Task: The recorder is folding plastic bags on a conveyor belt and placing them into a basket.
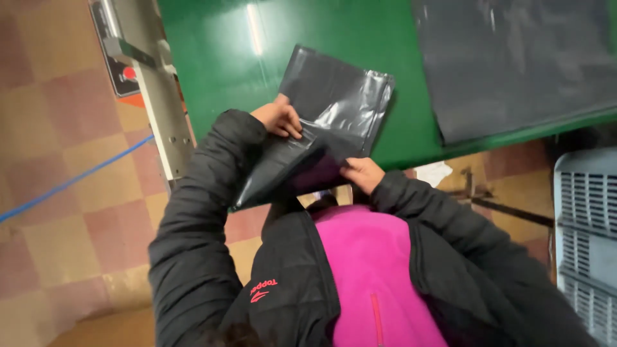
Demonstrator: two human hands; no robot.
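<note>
A dark grey plastic bag (334, 103) lies half on the green table (225, 58), its near end hanging over the front edge and folded upward. My left hand (277, 119) pinches the bag's left edge near the fold. My right hand (362, 173) grips the bag's lower right edge, just below the table's edge. Both arms are in black padded jacket sleeves, over a pink top.
A large flat dark grey plastic sheet (514, 58) covers the table's right part. A grey metal machine frame with a red button (130, 72) stands at the left. A blue cord (71, 183) crosses the tiled floor. A grey plastic crate (588, 238) sits at the right.
</note>
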